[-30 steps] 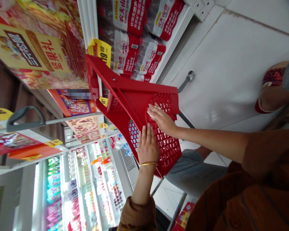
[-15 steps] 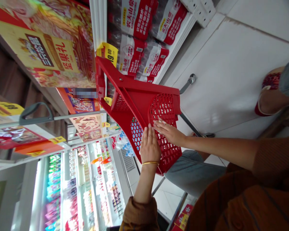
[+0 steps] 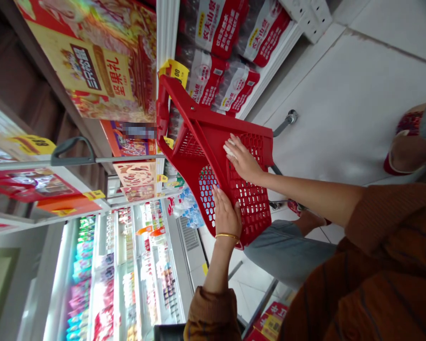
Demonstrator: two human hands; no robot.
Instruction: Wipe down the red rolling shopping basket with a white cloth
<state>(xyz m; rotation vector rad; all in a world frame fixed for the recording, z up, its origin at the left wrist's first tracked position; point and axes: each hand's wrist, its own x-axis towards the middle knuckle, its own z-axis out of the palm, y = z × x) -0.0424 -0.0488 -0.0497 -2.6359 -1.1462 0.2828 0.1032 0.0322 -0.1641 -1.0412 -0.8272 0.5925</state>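
A red plastic shopping basket (image 3: 206,137) with mesh walls is tipped on its side in front of me. My right hand (image 3: 242,160) lies flat on the upper part of its mesh wall, fingers stretched out; a small white patch shows at the fingertips and I cannot make it out. My left hand (image 3: 227,215), with a gold bracelet on the wrist, rests lower on the same wall near the basket's rim, fingers together and extended. Both arms wear brown sleeves.
A grey handle (image 3: 73,150) on a metal rod runs to the basket, and a small wheel (image 3: 291,116) sits on the white tiled floor (image 3: 341,94). Shelves hold packs of bottled water (image 3: 213,71) and a gift box (image 3: 102,71). A lit chiller case (image 3: 135,274) stands beyond.
My right hand has slid along the mesh wall towards the basket's top corner. My left hand stays low on the wall. The whole view has shifted slightly.
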